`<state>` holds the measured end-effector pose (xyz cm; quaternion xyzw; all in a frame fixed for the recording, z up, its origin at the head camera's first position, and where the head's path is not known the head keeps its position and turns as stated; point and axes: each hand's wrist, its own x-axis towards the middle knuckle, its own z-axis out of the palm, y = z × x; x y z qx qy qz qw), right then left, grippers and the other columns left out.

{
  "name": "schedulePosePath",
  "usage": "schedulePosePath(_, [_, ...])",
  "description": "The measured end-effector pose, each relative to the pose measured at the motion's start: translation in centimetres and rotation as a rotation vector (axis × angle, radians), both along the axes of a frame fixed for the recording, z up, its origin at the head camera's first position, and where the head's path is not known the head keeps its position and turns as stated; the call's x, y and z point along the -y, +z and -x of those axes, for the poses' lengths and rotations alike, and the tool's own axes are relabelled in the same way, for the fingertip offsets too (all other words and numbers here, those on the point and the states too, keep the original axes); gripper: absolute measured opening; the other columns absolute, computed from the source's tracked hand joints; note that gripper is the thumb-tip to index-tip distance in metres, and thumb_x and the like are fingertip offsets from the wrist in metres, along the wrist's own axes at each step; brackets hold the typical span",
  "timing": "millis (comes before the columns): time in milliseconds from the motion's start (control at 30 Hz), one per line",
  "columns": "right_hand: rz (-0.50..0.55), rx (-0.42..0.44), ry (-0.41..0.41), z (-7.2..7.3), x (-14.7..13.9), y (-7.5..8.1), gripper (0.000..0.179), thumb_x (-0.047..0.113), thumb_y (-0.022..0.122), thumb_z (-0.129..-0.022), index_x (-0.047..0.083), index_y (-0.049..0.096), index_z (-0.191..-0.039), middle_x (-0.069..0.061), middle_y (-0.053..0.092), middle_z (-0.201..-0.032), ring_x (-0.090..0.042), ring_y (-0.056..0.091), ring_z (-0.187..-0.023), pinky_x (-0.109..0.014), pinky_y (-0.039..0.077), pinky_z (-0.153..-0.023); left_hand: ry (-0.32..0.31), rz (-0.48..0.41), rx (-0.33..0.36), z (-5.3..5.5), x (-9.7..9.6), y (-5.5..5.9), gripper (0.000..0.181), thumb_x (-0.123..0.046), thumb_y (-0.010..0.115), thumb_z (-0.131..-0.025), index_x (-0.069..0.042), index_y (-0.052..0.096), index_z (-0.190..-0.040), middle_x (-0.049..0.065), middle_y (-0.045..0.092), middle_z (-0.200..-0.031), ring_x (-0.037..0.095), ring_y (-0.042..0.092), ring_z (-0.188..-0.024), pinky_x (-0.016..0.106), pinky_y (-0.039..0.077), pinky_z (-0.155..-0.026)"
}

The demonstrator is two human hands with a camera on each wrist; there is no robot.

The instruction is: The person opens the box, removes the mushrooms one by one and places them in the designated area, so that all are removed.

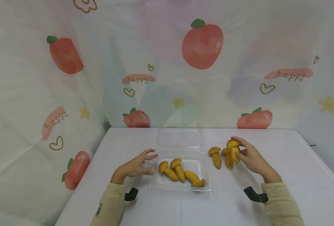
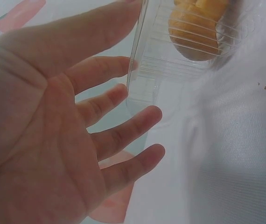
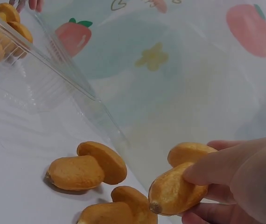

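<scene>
A yellow mushroom (image 1: 235, 152) is held between the thumb and fingers of my right hand (image 1: 252, 159), above the table right of the box. Two more mushrooms lie on the table beside it: one mushroom (image 1: 216, 158) nearer the box and another mushroom (image 1: 228, 158) partly behind the held one. Three mushrooms (image 1: 179, 170) lie inside the clear plastic box (image 1: 181, 189), whose lid (image 1: 180, 138) is folded back. At the box's left edge, my left hand (image 1: 134, 165) has its fingers spread, with no object in its grasp. In the left wrist view its fingertips overlap the box wall (image 2: 135, 60).
The white table (image 1: 161, 210) ends at a cloth backdrop (image 1: 167, 47) printed with fruit and words, behind and on the left. Dark curved pieces (image 1: 131, 194) stick out at both wrists, beside the beige sleeves (image 1: 108, 205).
</scene>
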<state>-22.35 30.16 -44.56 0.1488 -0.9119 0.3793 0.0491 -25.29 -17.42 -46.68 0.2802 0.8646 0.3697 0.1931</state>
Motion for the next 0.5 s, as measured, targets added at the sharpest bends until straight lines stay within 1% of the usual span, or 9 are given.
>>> schedulePosePath(67, [-0.002,0.008,-0.005,0.0,-0.2,-0.1,0.061,-0.007,0.058,-0.095,-0.002,0.036,-0.151,-0.029,0.050,-0.140,-0.039,0.058,-0.112,-0.008,0.051,-0.080,0.007,0.003,0.005,0.0,0.0,0.0,0.075,-0.017,0.075,-0.091,-0.008,0.039,-0.156,0.014,0.019,-0.167,0.043,0.030,-0.149,0.067,0.030,-0.117])
schedulePosePath(300, [-0.012,0.020,-0.037,0.3,-0.9,-0.8,0.061,-0.007,0.059,-0.094,-0.003,0.036,-0.151,-0.029,0.049,-0.141,-0.042,0.053,-0.119,-0.005,0.044,-0.082,0.025,0.002,0.019,0.0,-0.1,-0.2,0.075,-0.017,0.075,-0.092,-0.010,0.039,-0.156,0.012,0.018,-0.167,0.042,0.031,-0.149,0.066,0.030,-0.117])
schedulePosePath(467, [-0.019,0.029,-0.070,0.5,-1.6,-1.3,0.060,-0.006,0.060,-0.095,-0.004,0.036,-0.150,-0.029,0.050,-0.139,-0.044,0.054,-0.118,-0.007,0.043,-0.083,0.023,-0.007,0.018,-0.1,-0.1,-0.1,0.075,-0.017,0.075,-0.092,-0.010,0.039,-0.156,0.012,0.018,-0.167,0.043,0.031,-0.149,0.067,0.030,-0.117])
schedulePosePath(500, [-0.024,0.032,-0.078,0.5,-1.8,-1.4,0.059,-0.005,0.059,-0.095,-0.005,0.036,-0.149,-0.030,0.050,-0.138,-0.044,0.055,-0.116,-0.010,0.046,-0.084,0.022,-0.008,0.018,-0.1,-0.1,-0.1,0.075,-0.017,0.075,-0.092,-0.009,0.038,-0.156,0.012,0.018,-0.167,0.043,0.031,-0.149,0.067,0.030,-0.117])
